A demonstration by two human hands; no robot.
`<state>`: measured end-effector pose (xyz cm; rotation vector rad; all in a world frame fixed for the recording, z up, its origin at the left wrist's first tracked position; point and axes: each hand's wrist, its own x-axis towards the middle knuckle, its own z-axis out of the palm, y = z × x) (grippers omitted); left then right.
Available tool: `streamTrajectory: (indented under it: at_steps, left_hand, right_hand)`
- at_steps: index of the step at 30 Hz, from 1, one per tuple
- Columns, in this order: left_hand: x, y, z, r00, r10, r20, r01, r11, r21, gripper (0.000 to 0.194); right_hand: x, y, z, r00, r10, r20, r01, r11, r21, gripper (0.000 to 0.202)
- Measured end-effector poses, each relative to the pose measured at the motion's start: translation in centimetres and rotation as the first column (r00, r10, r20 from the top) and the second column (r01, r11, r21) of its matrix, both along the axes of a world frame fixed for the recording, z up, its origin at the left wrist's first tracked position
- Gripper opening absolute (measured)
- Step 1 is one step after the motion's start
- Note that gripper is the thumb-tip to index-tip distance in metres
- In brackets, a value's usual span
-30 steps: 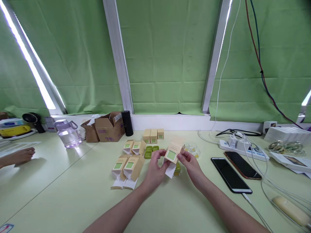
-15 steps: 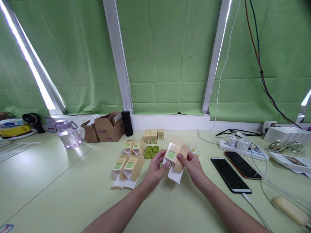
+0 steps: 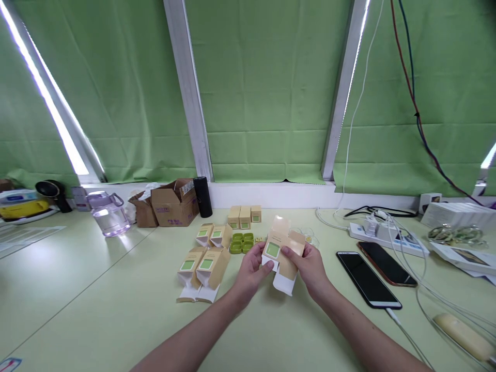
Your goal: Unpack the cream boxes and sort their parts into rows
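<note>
Between both hands, above the table, is a small brown carton [image 3: 284, 250] with a green label panel and its white-lined flaps out. My left hand [image 3: 252, 268] pinches its left edge, while my right hand [image 3: 309, 261] grips the right side with the thumb on the front. To the left stand several like cartons with open bottom flaps, among them a near carton [image 3: 212, 266] and a farther carton [image 3: 221, 236]. Behind my left hand sit green square cups [image 3: 242, 243]. Partly hidden behind the held carton lie clear round plastic pieces [image 3: 310, 237]. Closed small boxes [image 3: 245, 217] stand farther back.
A black phone [image 3: 368, 279] and a brown-edged phone [image 3: 387, 263] lie right, near a power strip [image 3: 389, 239] and loose white cables. At back left are a purple water jug [image 3: 109, 213], a cardboard box [image 3: 174, 205] and a black cylinder [image 3: 203, 197].
The held carton has turned and looks flatter, with its top flap showing more. Its white lower flap has shifted slightly right. My right hand has moved a little to the right.
</note>
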<state>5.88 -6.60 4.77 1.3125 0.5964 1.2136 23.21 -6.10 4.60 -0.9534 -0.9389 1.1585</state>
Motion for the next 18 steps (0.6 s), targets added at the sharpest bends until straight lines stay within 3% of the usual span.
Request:
streamTrajectory:
  at_steps: [11, 15, 18]
  left_hand:
    - [0.2, 0.6, -0.1, 0.981, 0.151, -0.119, -0.154, 0.988, -0.016, 0.046]
    - [-0.3, 0.7, 0.3, 0.968, 0.223, -0.115, -0.221, 0.975, 0.032, 0.045]
    - [-0.7, 0.9, 0.5, 0.937, 0.318, -0.148, -0.303, 0.946, 0.111, 0.041]
  right_hand:
    - [-0.6, -0.3, 0.2, 1.000, 0.017, 0.004, -0.017, 1.000, 0.012, 0.059]
    - [-0.3, -0.5, 0.3, 0.999, 0.016, 0.045, -0.021, 0.993, 0.117, 0.054]
    - [0.2, -0.1, 0.1, 0.995, -0.052, 0.080, 0.035, 0.980, 0.196, 0.047]
